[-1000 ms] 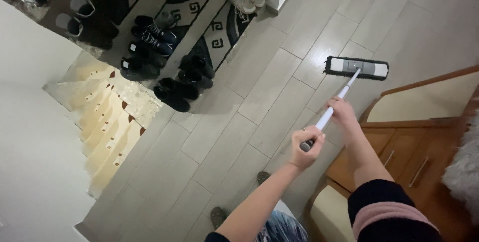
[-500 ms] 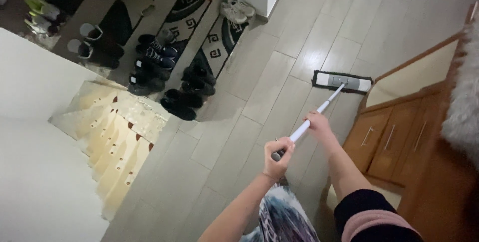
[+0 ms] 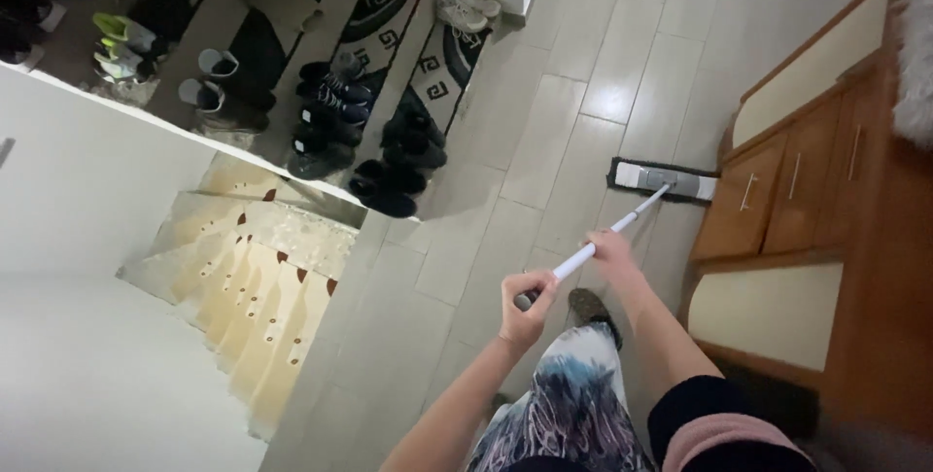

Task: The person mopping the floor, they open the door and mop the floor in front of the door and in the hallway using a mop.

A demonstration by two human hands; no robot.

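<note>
Both hands, left hand (image 3: pixel 526 299) and right hand (image 3: pixel 612 246), are clamped on the mop pole (image 3: pixel 622 222); beyond the grip, the mop head (image 3: pixel 665 180) sits against the wooden cabinet (image 3: pixel 777 190) and may strike it.

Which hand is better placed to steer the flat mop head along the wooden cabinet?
Probably the right hand: it grips the white mop pole lower, nearer the mop head; the left hand holds the top end.

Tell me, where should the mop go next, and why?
Probably pull it back a little along the floor. The mop head already sits right against the wooden cabinet, so it can't go further. Both hands, left hand and right hand, grip the white pole, ready to draw it back.
</note>
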